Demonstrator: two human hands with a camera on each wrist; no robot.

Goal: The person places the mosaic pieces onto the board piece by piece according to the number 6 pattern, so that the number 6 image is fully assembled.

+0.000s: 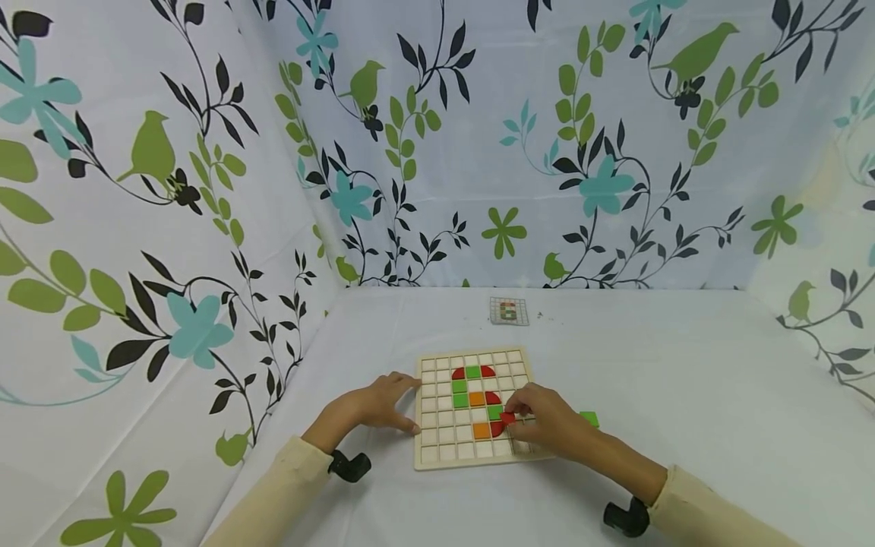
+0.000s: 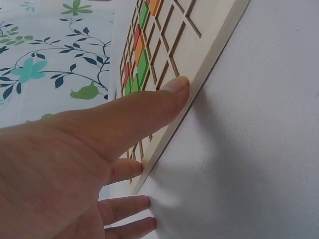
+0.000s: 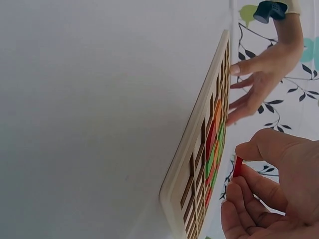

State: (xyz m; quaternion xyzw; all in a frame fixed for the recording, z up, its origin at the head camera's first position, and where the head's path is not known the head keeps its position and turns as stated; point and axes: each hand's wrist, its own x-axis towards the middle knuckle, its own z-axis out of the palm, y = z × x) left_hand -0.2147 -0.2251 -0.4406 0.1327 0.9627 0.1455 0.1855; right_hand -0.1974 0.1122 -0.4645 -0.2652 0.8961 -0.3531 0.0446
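Note:
A pale wooden grid board (image 1: 437,454) lies flat on the white table, with red, green and orange tiles set in several of its squares. Between thumb and forefinger my right hand (image 1: 550,419) pinches a red tile (image 3: 238,167) just over the board's right half. Near it sit a green tile (image 1: 494,412) and an orange tile (image 1: 481,431) in their squares. My left hand (image 1: 372,403) rests at the board's left edge, thumb (image 2: 174,87) on the frame and fingers spread along the side.
A small card (image 1: 509,311) printed with a coloured grid pattern lies behind the board. Partly behind my right wrist is a loose green tile (image 1: 589,418) on the table. A patterned curtain (image 1: 506,152) hangs at the back and sides.

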